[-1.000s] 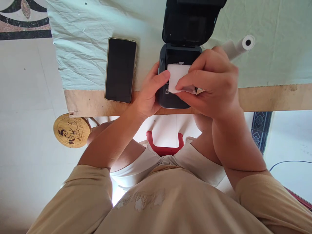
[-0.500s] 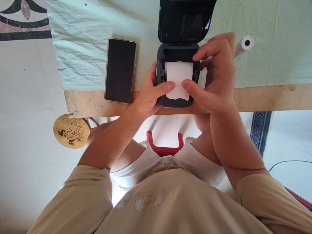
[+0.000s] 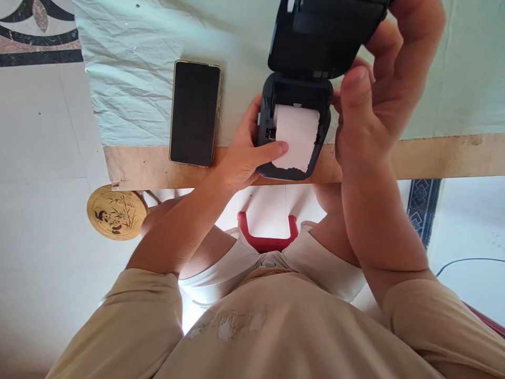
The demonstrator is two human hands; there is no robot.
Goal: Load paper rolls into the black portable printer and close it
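Observation:
A small black portable printer [image 3: 324, 123] sits at the table's front edge with its lid [image 3: 315, 39] swung up. Inside lies a roll of white paper [image 3: 298, 134], its torn end hanging toward me. My left hand [image 3: 252, 150] grips the printer's left side, the thumb pressing on the paper. At the lid's right edge is my right hand [image 3: 394, 79], its fingers bent around the edge and partly behind it. The tips of some right fingers are hidden.
A smartphone [image 3: 195, 113] with a dark screen lies left of the printer. Pale green cloth [image 3: 130, 95] covers the table behind its bare wooden edge [image 3: 442, 158]. A round wooden stool [image 3: 117, 212] with a panda picture stands below on the left.
My right hand has left the paper and moved up and right to the lid. The lid has tilted forward, and the printer has turned slightly and shifted right. The left hand keeps its hold.

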